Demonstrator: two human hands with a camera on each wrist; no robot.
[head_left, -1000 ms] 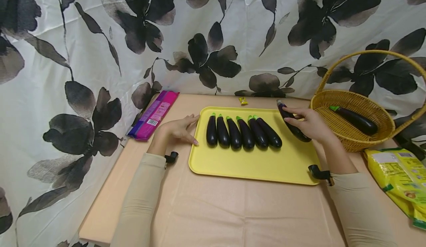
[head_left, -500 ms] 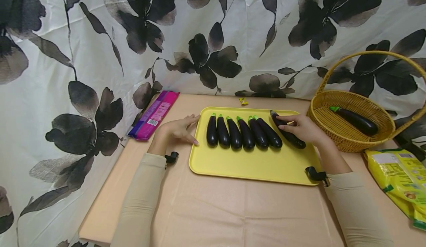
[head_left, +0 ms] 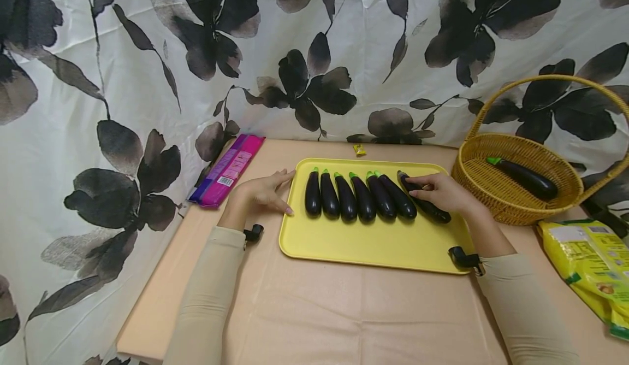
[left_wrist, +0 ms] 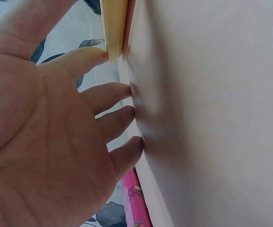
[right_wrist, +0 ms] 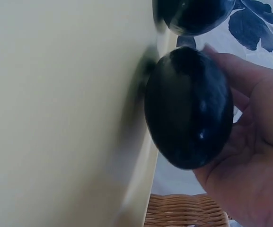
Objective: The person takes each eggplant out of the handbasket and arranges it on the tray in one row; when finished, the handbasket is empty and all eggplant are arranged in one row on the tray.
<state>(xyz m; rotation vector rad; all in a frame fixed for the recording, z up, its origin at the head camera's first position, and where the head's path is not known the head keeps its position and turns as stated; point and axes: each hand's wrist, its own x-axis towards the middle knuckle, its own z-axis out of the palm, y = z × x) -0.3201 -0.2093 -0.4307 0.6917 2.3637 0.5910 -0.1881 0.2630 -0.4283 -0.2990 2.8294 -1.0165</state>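
My right hand (head_left: pixel 444 193) holds a dark purple eggplant (head_left: pixel 432 210) between thumb and fingers at the right part of the yellow tray (head_left: pixel 339 245). In the right wrist view, the rounded end of this eggplant (right_wrist: pixel 188 109) faces the camera, its shadow falling on the tray; whether it touches there I cannot tell. Several more eggplants (head_left: pixel 366 201) with green caps lie side by side on the tray, to the left of the held one. At the tray's left edge rests my left hand (head_left: pixel 262 192), thumb by the rim. The left wrist view shows its spread fingers (left_wrist: pixel 110 97) touching tray edge and tablecloth.
A wicker basket (head_left: pixel 491 204) with a tall handle stands right of the tray, with one eggplant (head_left: pixel 526 179) inside. A yellow bag (head_left: pixel 585 266) lies before it. Far left is a pink and purple packet (head_left: pixel 228 171). A small yellow wrapper (head_left: pixel 360 149) lies behind the tray.
My right hand has brought the eggplant leftward and lower over the tray, closer to the row; in the last half second it moved only slightly. The left hand stays put.
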